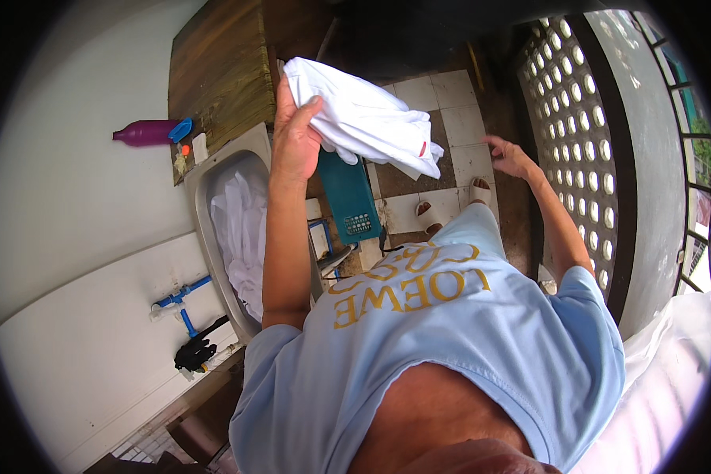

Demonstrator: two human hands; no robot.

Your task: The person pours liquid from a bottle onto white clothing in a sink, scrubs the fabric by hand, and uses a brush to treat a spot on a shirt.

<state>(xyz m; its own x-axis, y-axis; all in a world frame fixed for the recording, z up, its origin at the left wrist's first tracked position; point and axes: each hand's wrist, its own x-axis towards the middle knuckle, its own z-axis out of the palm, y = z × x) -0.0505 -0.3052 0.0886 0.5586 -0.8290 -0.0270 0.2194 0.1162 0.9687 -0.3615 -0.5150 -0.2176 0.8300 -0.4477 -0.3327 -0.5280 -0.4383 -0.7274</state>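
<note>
Nearest to my camera is the light-blue shirt (pixel 419 340) at six o'clock; both forearms reach away from it. At eleven o'clock I see the left hand (pixel 295 150) gripping one end of the folded white cloth (pixel 359 110), with the thumb on top and the other fingers behind. The cloth lies in the air at twelve o'clock, its loose end drooping toward one o'clock. The right hand (pixel 513 160), at two o'clock, carries nothing that I can see; its fingers are loosely open, the index one extended.

I judge that the step in hand is one-handed holding of this cloth. The next move, in my opinion, calls for a firm left grip and maybe the right hand at the drooping end.

At nine o'clock, the rim of the steel basin (pixel 229 154), with more white cloth (pixel 241 229) inside, is an edge to avoid. Between the hands there is open room above the tiled floor (pixel 470 162). Farther right, the perforated wall (pixel 577 134) limits the right arm.
</note>
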